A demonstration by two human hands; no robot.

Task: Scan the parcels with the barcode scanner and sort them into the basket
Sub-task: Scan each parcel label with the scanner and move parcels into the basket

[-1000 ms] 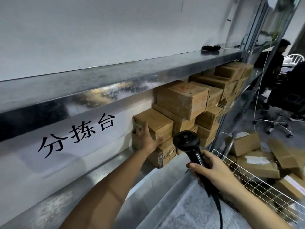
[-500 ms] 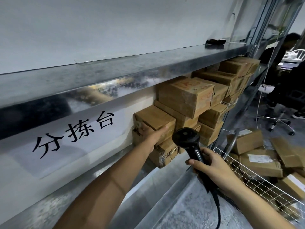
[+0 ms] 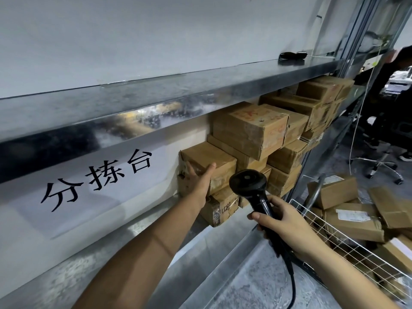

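Note:
Brown cardboard parcels are stacked on a metal shelf under an upper shelf. My left hand (image 3: 197, 182) lies against the near left corner of the leftmost upper parcel (image 3: 211, 162), thumb on its front face and fingers on its side. That parcel rests on a taped parcel (image 3: 221, 207). My right hand (image 3: 284, 221) grips the handle of the black barcode scanner (image 3: 250, 186), whose head points toward the stack. The wire basket (image 3: 347, 241) at the right holds several parcels.
A bigger box (image 3: 249, 128) tops the stack, with more parcels (image 3: 316, 103) behind it. The upper shelf (image 3: 156, 103) carries a black object (image 3: 292, 56). A sign with black characters (image 3: 95, 177) hangs left. A person (image 3: 388, 70) and an office chair (image 3: 383, 161) are far right.
My left hand slid from the parcel's left face round to its front corner. The right hand with the scanner stayed about where it was. The view shifted slightly.

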